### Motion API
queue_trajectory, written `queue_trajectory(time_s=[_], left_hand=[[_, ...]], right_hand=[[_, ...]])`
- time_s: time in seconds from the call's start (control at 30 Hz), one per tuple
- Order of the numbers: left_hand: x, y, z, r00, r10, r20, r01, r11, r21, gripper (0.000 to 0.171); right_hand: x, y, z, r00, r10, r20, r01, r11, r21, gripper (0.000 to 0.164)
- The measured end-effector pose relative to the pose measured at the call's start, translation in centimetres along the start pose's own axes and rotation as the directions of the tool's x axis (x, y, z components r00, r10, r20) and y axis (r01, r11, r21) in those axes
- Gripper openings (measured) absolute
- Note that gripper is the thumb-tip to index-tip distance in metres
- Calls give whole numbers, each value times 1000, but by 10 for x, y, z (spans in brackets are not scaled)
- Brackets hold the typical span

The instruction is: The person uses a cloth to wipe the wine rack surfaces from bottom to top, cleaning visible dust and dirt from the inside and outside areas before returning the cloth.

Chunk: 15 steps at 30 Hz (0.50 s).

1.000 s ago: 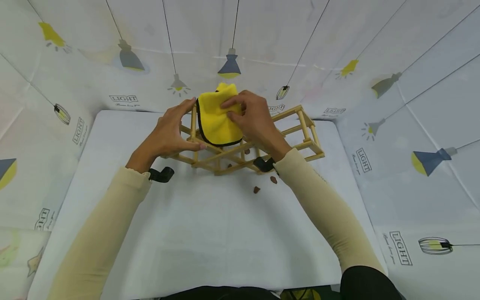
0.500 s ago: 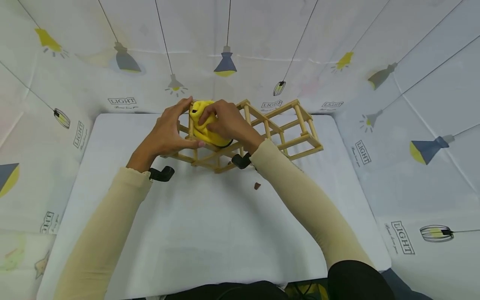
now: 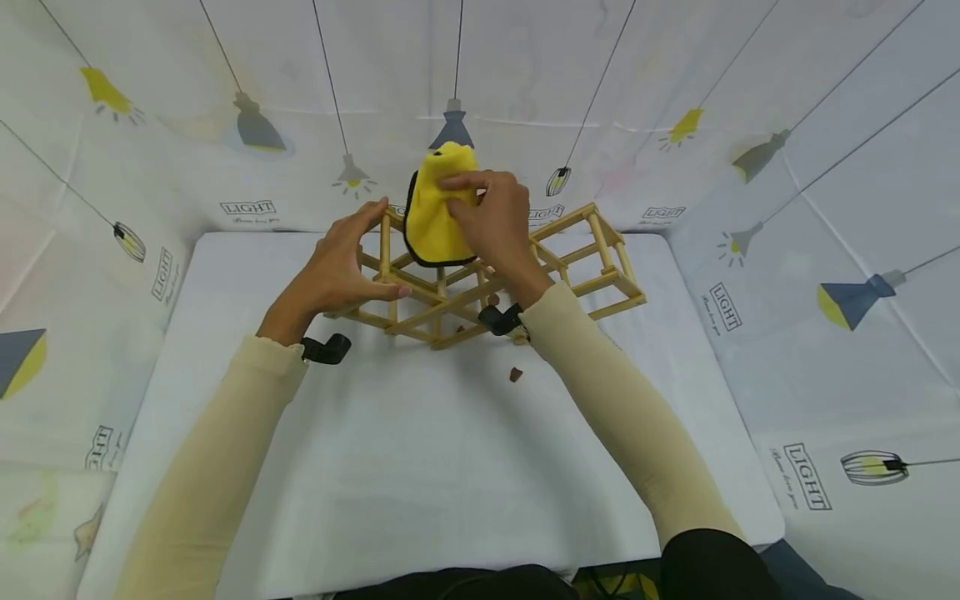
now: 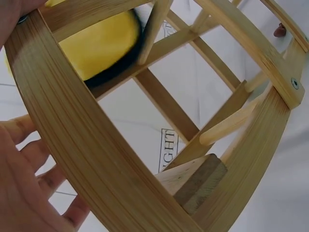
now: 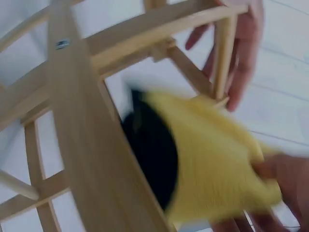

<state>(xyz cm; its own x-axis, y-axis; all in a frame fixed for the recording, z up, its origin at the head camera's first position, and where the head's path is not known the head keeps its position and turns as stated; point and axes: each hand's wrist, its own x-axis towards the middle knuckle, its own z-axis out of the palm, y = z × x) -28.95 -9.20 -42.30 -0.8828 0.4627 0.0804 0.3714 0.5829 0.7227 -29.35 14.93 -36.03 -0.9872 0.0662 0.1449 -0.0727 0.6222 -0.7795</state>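
A light wooden rack of slats and round posts (image 3: 601,242) lies across the far part of the table. My left hand (image 3: 330,267) grips its left end, thumb in front and fingers at the back; those fingers (image 4: 36,150) show beside a broad slat in the left wrist view. Between thumb and fingers, my right hand (image 3: 498,217) pinches a yellow cloth with black edging (image 3: 435,217). The cloth hangs over the rack's left section. In the right wrist view the cloth (image 5: 207,159) is blurred, close to a slat; whether it touches the wood I cannot tell.
A small brown piece (image 3: 515,374) lies on the white tabletop (image 3: 420,467) in front of the rack. Other brown bits (image 3: 492,298) show among the bars. White walls printed with lamps (image 3: 453,129) stand close behind the table and at both sides.
Half a second ago the right hand pressed the bunched cloth down into the rack's left section. Now the hand has risen and the cloth hangs spread out. The left hand keeps its hold.
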Motion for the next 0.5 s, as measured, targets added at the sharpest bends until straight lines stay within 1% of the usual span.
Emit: queue_trajectory(time_s=[0.03,0.1,0.17,0.2,0.33,0.47,0.5], left_hand=[[0,0,0,1000,-3,-1,3,1000,-2,125],[0,0,0,1000,-5,-2,5,1000,-16,125],[1,0,1,1000,3,-4,-3,1000,-26,125],[2,0,1,1000,10,-6,-10,1000,-27,125],[2,3,1,1000,24,-11,-24,999,-24,124],[0,4,1,1000,6,-17,-7,999,-36,124],[0,4,1,1000,6,-17,-7,999,-40,123]], right_hand=[[-1,0,-2,999,-3,34,3,1000,-7,26],[-3,1,-2,988,-8,151,14,999,-38,24],[-5,1,2,962,13,274,3,998,-59,24],[-5,2,4,948,25,318,-4,998,-67,23],[-3,2,16,903,66,425,-21,994,-111,22],[1,2,30,841,97,533,-15,988,-156,25],[1,2,33,836,102,539,-9,985,-172,26]])
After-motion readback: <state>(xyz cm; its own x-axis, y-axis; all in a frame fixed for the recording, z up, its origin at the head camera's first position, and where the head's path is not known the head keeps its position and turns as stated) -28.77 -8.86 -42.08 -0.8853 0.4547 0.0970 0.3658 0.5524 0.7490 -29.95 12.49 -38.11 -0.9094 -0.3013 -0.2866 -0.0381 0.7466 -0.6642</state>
